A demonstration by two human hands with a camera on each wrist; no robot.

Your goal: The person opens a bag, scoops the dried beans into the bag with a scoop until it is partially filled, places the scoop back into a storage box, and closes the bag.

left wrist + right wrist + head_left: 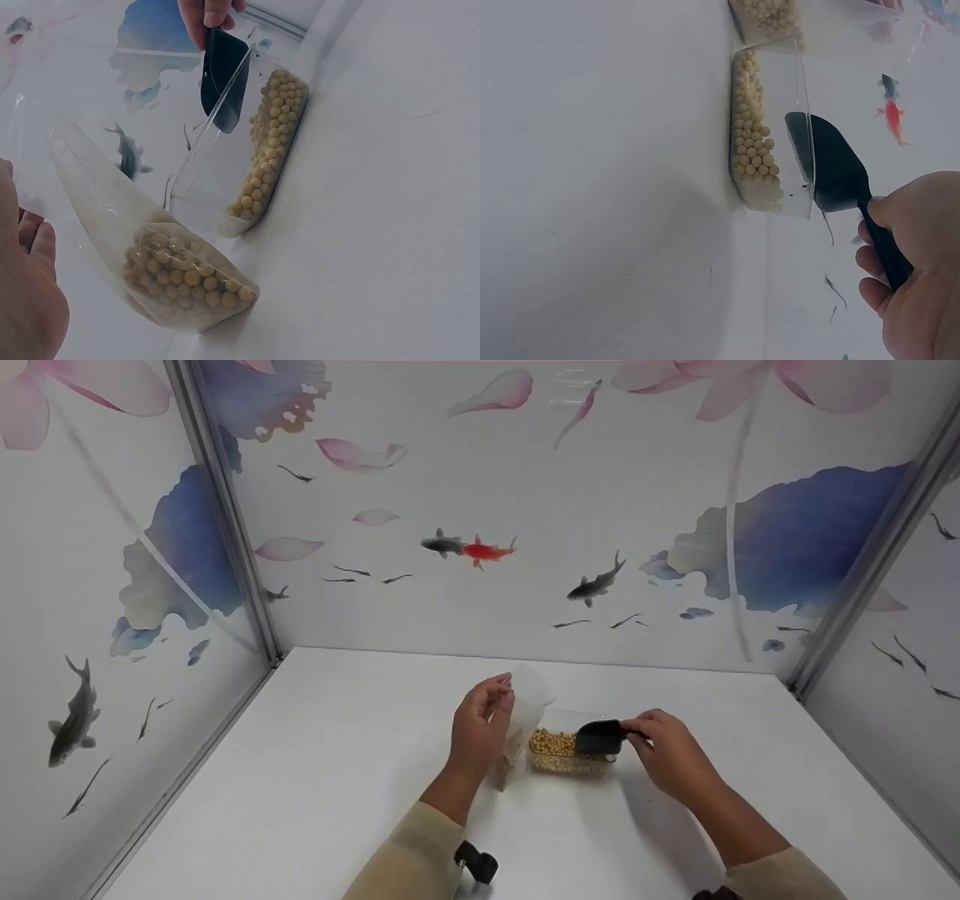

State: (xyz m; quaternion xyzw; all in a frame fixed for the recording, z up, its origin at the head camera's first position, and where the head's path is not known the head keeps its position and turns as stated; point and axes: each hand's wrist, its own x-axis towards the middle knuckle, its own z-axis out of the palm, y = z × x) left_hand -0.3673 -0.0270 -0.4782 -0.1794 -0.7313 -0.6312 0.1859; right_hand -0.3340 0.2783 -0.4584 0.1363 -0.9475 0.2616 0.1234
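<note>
My left hand (480, 727) pinches the upper edge of a clear plastic bag (531, 696), which stands upright with round yellow soybeans (187, 277) in its bottom. To its right sits a clear rectangular container (571, 769), partly filled with the same kind of beans (754, 146). My right hand (671, 757) grips the handle of a black scoop (598, 737). In the right wrist view the scoop's blade (838, 166) tips over the container's rim, its front edge inside above the beans. No beans show on the part of the scoop in view.
Both things stand on a white table (337, 780). White panels (480, 607) printed with fish and lotus enclose the back and sides, joined by grey metal posts (229, 510). A black wrist device (478, 862) sits at the left sleeve.
</note>
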